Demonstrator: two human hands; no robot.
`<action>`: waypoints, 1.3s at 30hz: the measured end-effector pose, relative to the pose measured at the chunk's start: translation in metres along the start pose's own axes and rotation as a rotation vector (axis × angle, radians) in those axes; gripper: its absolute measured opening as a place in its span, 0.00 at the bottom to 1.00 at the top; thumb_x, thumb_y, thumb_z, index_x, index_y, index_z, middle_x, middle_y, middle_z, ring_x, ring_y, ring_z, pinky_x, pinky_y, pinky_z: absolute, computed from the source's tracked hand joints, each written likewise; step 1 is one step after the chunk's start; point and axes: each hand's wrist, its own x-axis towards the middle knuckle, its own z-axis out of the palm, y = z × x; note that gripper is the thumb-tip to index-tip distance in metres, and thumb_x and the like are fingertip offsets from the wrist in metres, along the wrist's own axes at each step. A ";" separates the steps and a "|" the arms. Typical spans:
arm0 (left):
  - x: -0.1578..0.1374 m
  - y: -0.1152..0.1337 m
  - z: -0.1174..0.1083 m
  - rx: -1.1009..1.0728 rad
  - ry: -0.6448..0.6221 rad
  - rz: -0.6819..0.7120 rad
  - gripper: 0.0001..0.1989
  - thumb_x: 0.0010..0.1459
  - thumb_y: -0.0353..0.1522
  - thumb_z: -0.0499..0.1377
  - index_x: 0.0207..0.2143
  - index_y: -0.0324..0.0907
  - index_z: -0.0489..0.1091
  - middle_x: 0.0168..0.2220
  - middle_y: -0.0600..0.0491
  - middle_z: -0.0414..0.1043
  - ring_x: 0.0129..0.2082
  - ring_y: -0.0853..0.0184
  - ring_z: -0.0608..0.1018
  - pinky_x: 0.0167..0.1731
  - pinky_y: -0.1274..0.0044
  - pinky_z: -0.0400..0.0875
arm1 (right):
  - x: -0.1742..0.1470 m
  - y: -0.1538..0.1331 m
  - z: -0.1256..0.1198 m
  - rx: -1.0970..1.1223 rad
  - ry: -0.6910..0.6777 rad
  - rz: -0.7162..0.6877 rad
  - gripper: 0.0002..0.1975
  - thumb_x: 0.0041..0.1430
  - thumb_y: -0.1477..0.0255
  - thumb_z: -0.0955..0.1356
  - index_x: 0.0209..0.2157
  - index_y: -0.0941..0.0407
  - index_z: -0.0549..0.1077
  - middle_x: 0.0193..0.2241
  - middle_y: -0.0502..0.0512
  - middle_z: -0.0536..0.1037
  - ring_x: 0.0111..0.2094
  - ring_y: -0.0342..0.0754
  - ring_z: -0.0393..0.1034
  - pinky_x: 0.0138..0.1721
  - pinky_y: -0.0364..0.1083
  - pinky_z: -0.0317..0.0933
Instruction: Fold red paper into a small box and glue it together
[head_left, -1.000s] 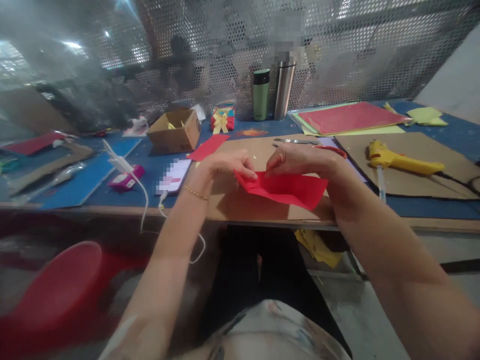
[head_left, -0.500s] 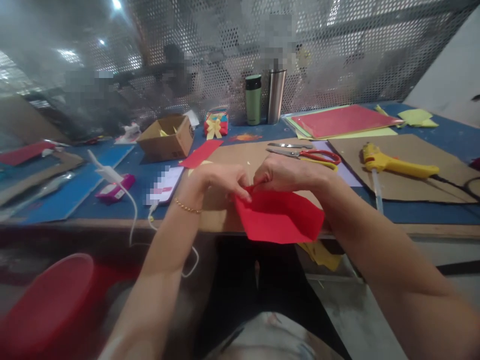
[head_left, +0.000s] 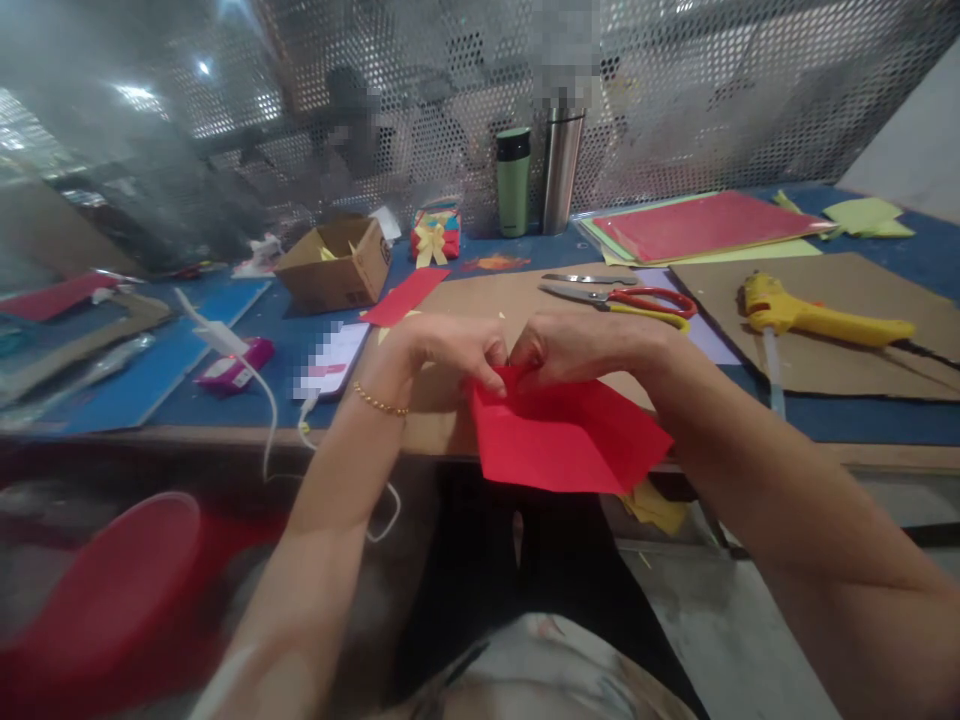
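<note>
Both forearms reach in from the lower corners; left hand (head_left: 457, 348) and right hand (head_left: 577, 345) meet mid-frame, fingertips pinched together.

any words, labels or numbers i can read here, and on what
None can be read.
Phone screen: pixelated.
Magenta box: white label, too blurred.
Cardboard box: pale sticker on its side, too small.
Red paper, pinched by the left hand and right hand: no print shows.
Glue gun and scissors: no marking shows.

red paper (head_left: 570, 440) tipped down off the table edge (head_left: 225, 435) — hands closer, pinching its top
</note>
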 end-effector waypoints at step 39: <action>-0.015 -0.003 -0.003 0.032 0.116 -0.089 0.12 0.52 0.38 0.67 0.24 0.39 0.81 0.19 0.55 0.71 0.22 0.71 0.68 0.24 0.78 0.57 | 0.002 0.018 -0.008 -0.049 -0.024 0.127 0.09 0.56 0.72 0.70 0.28 0.56 0.83 0.23 0.49 0.75 0.25 0.43 0.64 0.29 0.45 0.52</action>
